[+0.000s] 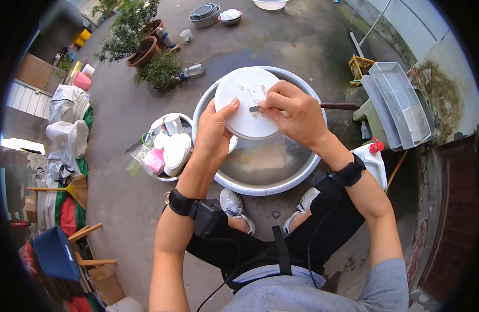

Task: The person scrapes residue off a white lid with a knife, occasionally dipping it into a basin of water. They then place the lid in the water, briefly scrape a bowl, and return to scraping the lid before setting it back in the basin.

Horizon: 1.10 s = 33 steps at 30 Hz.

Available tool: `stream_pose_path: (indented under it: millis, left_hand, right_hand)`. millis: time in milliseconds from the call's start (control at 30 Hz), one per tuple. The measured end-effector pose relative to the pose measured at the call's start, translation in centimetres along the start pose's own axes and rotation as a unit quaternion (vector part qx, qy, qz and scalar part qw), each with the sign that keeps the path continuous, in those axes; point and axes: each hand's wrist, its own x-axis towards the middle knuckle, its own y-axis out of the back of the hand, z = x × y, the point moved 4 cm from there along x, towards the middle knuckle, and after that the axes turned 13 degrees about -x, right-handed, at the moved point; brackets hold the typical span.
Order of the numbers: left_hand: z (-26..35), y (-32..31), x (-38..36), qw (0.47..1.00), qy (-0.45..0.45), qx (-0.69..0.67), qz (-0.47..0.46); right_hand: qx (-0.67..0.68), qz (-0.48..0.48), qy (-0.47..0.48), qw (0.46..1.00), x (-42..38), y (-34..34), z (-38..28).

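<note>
A round white lid (234,91) is tilted up over a large metal basin (263,190). Its left edge is gripped by my left hand (212,129), thumb on the face and fingers behind. My right hand (297,113) pinches a small dark flat blade (254,109) whose tip rests on the lid's face. Brownish residue, partly in streaks, marks the lid around the blade. Below, the basin holds murky water, with a pale tan flat piece (265,156) lying in it.
Left of the basin, a bowl holds white cups (173,124) and other dishes. On the right stand clear plastic bins (398,101) and a white jug (372,161) with a red cap. Potted plants (159,67) and a plastic bottle (191,71) are beyond; a blue chair (55,253) is at left.
</note>
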Motion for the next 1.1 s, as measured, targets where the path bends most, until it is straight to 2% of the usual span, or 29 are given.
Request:
stream_pose_path:
  millis: [100,267,400,567,667,800,867,900,967,1100]
  left_hand:
    - [-0.2,0.0,-0.1,1.000,-0.001,-0.001,-0.002]
    - [-0.2,0.1,0.0,1.000,0.005,0.003,-0.002]
    - [-0.2,0.6,0.1,1.000,0.006,0.000,0.002]
    - [-0.4,0.3,0.1,1.000,0.017,0.008,-0.012]
    - [-0.5,0.5,0.2,1.000,0.019,0.009,-0.010]
    - [-0.5,0.5,0.1,1.000,0.015,0.011,-0.011]
    - [-0.5,0.4,0.0,1.000,0.016,0.011,-0.014]
    - [-0.5,0.3,0.0,1.000,0.014,0.013,-0.018]
    - [-0.4,0.3,-0.1,1.000,0.015,0.010,-0.013]
    - [-0.5,0.3,-0.1,1.000,0.012,0.009,-0.010]
  right_hand:
    - [0.029,-0.001,0.035,0.999,-0.1,-0.2,-0.1]
    - [0.009,0.002,-0.014,1.000,-0.2,-0.2,0.7]
    - [0.045,-0.026,0.010,0.999,-0.5,-0.6,0.7]
    - [0.070,-0.023,-0.037,0.997,-0.5,-0.6,0.9]
    - [0.084,-0.044,-0.002,0.996,-0.6,-1.1,1.0]
    - [0.095,-0.047,-0.004,0.994,-0.5,-1.0,0.8]
    - [0.068,-0.030,-0.040,0.996,-0.4,-0.9,1.1]
    - [0.068,-0.031,-0.040,0.996,-0.6,-1.0,1.1]
    - [0.081,-0.040,0.020,0.996,-0.6,-1.2,0.8]
    - [0.101,-0.049,0.008,0.994,-0.6,-1.1,0.8]
